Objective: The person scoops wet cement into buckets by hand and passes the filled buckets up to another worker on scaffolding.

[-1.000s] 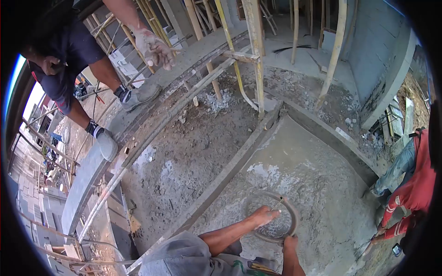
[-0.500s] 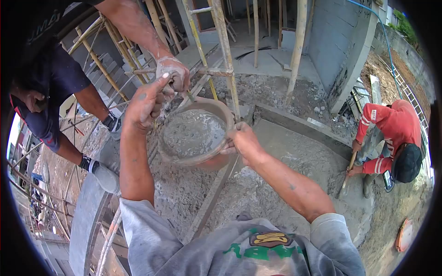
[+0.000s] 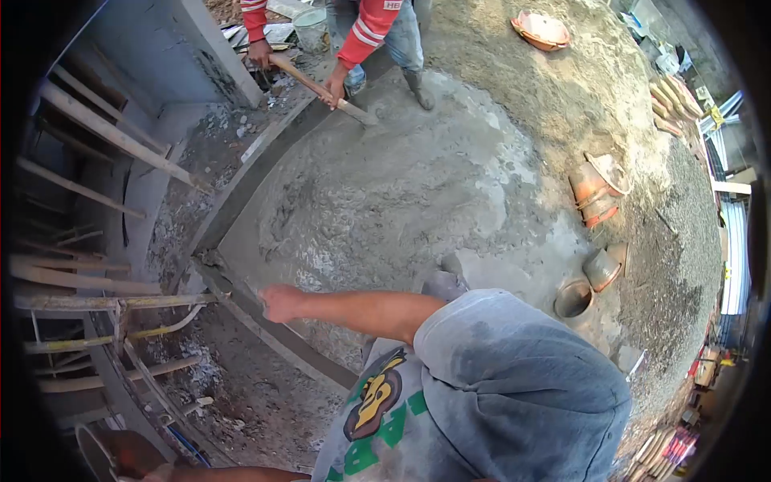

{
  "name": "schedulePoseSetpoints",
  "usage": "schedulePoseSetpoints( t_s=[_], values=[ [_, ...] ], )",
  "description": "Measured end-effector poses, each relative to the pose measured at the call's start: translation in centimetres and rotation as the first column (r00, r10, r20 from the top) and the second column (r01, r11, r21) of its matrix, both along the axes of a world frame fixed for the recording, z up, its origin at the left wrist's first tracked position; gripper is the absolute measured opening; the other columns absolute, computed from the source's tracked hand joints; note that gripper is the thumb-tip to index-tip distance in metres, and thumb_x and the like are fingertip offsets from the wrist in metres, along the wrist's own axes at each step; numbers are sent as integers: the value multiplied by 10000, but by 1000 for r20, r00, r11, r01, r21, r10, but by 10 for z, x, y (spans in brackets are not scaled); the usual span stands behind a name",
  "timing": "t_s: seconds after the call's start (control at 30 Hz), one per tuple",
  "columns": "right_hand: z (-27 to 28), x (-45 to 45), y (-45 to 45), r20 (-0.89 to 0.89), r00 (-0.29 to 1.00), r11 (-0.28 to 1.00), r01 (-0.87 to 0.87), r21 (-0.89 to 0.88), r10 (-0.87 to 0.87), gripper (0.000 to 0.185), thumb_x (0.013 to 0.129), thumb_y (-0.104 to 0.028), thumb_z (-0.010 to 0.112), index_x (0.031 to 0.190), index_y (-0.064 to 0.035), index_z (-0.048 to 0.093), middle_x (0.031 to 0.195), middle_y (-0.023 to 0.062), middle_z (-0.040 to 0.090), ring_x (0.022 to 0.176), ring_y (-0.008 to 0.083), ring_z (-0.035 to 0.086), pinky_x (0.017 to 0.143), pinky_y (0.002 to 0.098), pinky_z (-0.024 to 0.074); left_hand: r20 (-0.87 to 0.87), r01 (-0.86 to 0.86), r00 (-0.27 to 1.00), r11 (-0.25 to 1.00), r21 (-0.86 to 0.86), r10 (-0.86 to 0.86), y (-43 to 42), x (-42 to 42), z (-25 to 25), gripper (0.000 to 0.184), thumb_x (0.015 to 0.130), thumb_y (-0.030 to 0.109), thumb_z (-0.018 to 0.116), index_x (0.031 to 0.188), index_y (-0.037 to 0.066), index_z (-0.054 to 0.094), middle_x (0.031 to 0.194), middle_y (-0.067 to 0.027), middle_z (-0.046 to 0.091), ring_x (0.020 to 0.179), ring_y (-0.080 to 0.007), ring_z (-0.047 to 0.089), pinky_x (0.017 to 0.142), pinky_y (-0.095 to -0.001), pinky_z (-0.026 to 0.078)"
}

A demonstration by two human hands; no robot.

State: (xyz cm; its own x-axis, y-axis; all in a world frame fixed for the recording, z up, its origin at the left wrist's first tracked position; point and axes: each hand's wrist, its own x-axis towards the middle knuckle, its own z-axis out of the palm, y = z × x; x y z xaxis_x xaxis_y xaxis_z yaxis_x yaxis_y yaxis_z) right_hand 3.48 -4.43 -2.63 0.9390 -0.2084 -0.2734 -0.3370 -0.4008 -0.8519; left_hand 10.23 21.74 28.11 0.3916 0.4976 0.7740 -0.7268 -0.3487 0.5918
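Observation:
My right hand (image 3: 281, 304) is stretched out over the board edge of the wet concrete, fingers curled, nothing seen in it. At the bottom left, my left hand (image 3: 161, 473) is at the rim of a tilted bucket (image 3: 90, 456) and appears to grip it. The frame edge cuts off part of this hand and bucket. Wet grey concrete (image 3: 385, 201) spreads before me, bounded on the left by a board (image 3: 269, 341).
A co-worker in a red sleeve (image 3: 371, 32) holds a wooden-handled tool (image 3: 309, 79) in the concrete. Several buckets (image 3: 596, 189) and an orange basin (image 3: 542, 30) lie to the right. Bamboo poles (image 3: 112, 132) and a ladder-like frame (image 3: 112, 304) stand at the left.
My view has swung right. My right hand has let go of the mortar-filled tub, which is out of sight. My left hand is now low at the left, by a bucket.

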Motion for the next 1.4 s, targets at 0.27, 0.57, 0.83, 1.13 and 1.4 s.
schedulePoseSetpoints(
  t_s=[0.27, 0.57, 0.83, 1.13, 1.4],
  values=[
    [-189, -432, -198, -356, 94, 258, 856, -448, -930, 331, 752, -193, 466, 986, 1, 595, 1033, 221, 587, 972, 343, 570, 839, 412, 452, -926, 947, -169, 206, -248, -337, -233, -93, -377, 284, 875, 130, 534, 1099, -43, 518, 934, -121, 588, 822, -181, 575, 740, -278, 463],
    [-302, -821, -106, -520, -461, -193, 851, -489, -719, 373, 737, -206, 468, 1023, 33, 481, 1020, 277, 546, 985, 404, 530, 864, 425, 426, -931, 924, -193, -262, -279, 310, -421, -366, -455, 270, 877, 165, 538, 1019, -64, 555, 794, -81, 590, 706, -134, 559, 663, -255, 471],
    [-446, -1067, -32, -380, -876, -406, 476, -780, -297, 747, 667, -319, 636, 1260, 16, 329, 1180, 279, 438, 1117, 400, 430, 930, 442, 373, -799, 813, -47, -441, -379, 600, -505, -596, -605, 283, 874, 189, 544, 1014, -57, 558, 794, -67, 588, 732, -130, 554, 688, -259, 459],
    [-632, -1136, 56, -526, -776, -578, 619, -531, -348, 472, 757, -279, 521, 1099, 46, 516, 1074, 173, 549, 991, 276, 520, 823, 350, 418, -738, 687, 30, -550, -475, 674, -494, -711, -795, 273, 862, 218, 566, 1019, -4, 566, 799, -49, 597, 739, -103, 547, 668, -248, 448],
    [-484, -1017, -87, -615, -664, -774, 619, -132, -426, 409, 696, -48, 453, 1078, 80, 524, 974, 125, 569, 816, 222, 551, 723, 332, 454, -961, 623, 174, -780, -63, 216, -583, -794, -783, 682, 729, 325, 687, 1283, 82, 373, 1045, -172, 591, 943, -307, 590, 821, -379, 456]
  ],
)
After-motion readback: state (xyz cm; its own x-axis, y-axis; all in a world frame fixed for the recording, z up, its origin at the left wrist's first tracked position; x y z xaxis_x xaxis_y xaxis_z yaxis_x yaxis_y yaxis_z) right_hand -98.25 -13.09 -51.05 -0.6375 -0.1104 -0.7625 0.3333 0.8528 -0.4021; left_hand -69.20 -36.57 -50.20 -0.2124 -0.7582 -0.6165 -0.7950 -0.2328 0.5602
